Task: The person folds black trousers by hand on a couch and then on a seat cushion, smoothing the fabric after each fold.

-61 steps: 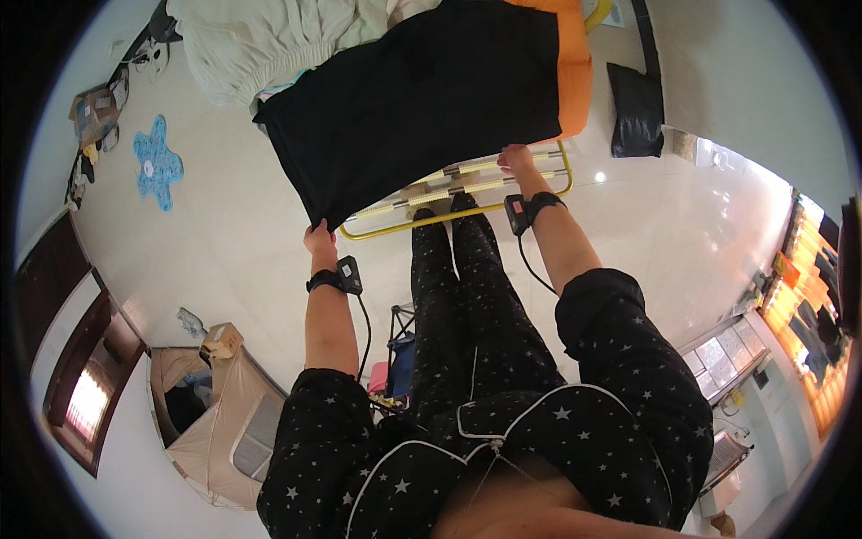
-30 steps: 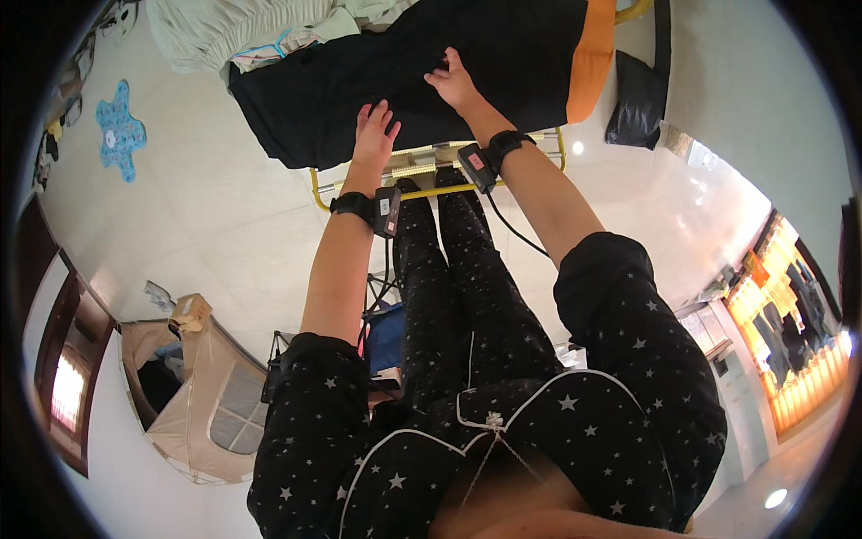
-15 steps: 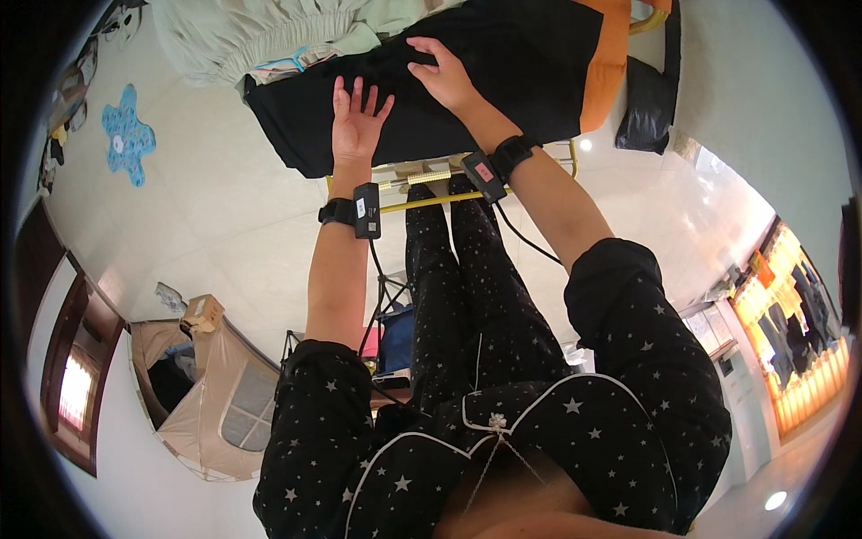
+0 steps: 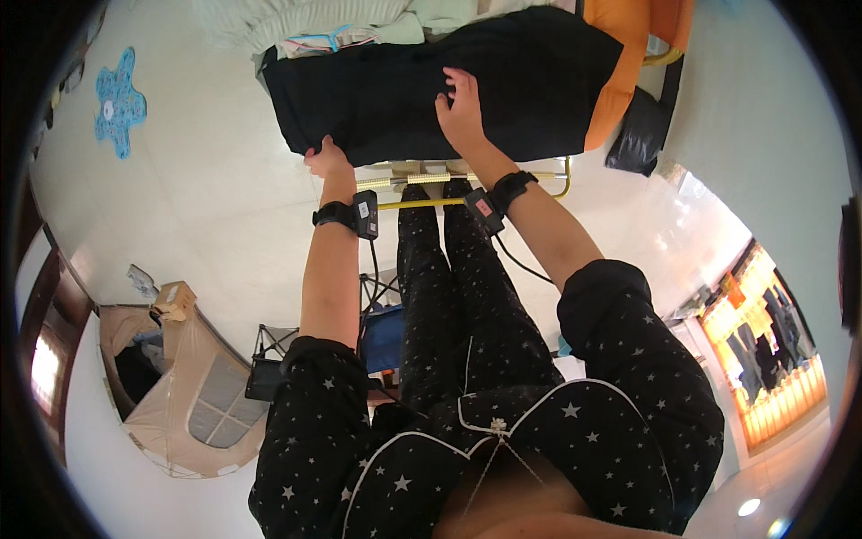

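Observation:
A large piece of black cloth lies spread over an orange padded piece of furniture with a yellow metal frame. At the cloth's near left edge is my left hand. Its fingers are closed on the edge, thumb on top, and part of the grip is hidden. My right hand rests on or just over the middle of the cloth, fingers loosely bent and thumb apart, holding nothing. Beyond the cloth lie pale gathered fabric and a blue and pink hanger.
The yellow frame tube crosses in front of my legs. A black bag lies on the floor to the right. At the left are a blue bear-shaped mat and a beige tent with a cardboard box on it.
My left hand has come down from over the cloth, turned and closed at its near left edge. My right hand has moved nearer and slightly right. The view has shifted a little.

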Motion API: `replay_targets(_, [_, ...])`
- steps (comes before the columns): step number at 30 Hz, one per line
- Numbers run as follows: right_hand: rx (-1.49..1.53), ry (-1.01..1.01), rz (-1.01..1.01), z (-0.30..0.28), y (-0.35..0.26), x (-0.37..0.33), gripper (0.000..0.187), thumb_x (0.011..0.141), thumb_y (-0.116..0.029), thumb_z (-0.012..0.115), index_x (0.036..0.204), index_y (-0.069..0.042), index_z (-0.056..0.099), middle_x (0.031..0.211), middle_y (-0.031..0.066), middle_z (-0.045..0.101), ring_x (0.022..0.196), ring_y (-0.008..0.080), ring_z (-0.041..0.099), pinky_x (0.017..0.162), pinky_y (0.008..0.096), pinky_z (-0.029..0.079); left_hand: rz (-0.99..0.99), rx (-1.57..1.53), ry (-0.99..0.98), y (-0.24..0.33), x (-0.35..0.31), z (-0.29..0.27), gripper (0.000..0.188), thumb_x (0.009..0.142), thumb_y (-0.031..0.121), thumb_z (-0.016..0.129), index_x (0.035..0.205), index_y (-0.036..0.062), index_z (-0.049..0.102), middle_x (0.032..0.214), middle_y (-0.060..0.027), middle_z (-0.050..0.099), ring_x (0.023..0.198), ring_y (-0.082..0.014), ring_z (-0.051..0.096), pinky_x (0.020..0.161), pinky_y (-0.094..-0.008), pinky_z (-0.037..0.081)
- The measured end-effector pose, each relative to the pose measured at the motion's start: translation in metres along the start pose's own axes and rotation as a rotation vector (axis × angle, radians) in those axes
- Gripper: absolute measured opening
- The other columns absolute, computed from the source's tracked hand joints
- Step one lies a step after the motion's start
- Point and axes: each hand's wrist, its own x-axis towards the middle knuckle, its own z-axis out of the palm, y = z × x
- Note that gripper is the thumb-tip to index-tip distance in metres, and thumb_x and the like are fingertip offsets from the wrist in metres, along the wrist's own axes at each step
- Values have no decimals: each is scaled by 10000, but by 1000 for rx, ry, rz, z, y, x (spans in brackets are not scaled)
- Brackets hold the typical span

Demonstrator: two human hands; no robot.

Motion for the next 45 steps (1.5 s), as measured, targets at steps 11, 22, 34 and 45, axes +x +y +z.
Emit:
replay_targets(11, [-205, -396, -48, 58, -23, -27, 223, 680, 15, 523, 892, -36, 570, 827, 122, 577, 822, 308, 535, 762, 380, 443, 311, 264, -282, -34, 72, -41, 740, 680, 451, 692, 1189, -7, 411, 1089, -203, 549, 941, -341, 565, 829, -369, 444])
replay_targets(22, [-191, -676, 91, 137, -92, -22, 502, 733, -219, 657, 1145, -30, 442, 1000, 174, 545, 829, 263, 585, 712, 312, 481, 957, 264, -314, -32, 9, -85, 296, 838, 274, 532, 818, -21, 522, 722, -245, 557, 705, -425, 534, 591, -452, 416])
replay_targets(34, [-651, -526, -25, 177, -105, 22, 579, 758, -33, 505, 1291, -82, 283, 1023, 196, 472, 869, 346, 565, 688, 387, 500, 888, 326, -661, -31, -62, -102, 171, 812, 98, 536, 914, -2, 441, 689, -261, 539, 691, -445, 529, 554, -458, 416])
replay_targets(45, [29, -32, -30, 25, -99, 43, 499, 681, -23, 638, 1142, 2, 448, 948, 232, 579, 927, 378, 553, 774, 368, 455, 1137, 300, -956, -35, -156, -78, 236, 739, 98, 595, 896, 22, 437, 728, -223, 549, 669, -410, 541, 543, -446, 439])
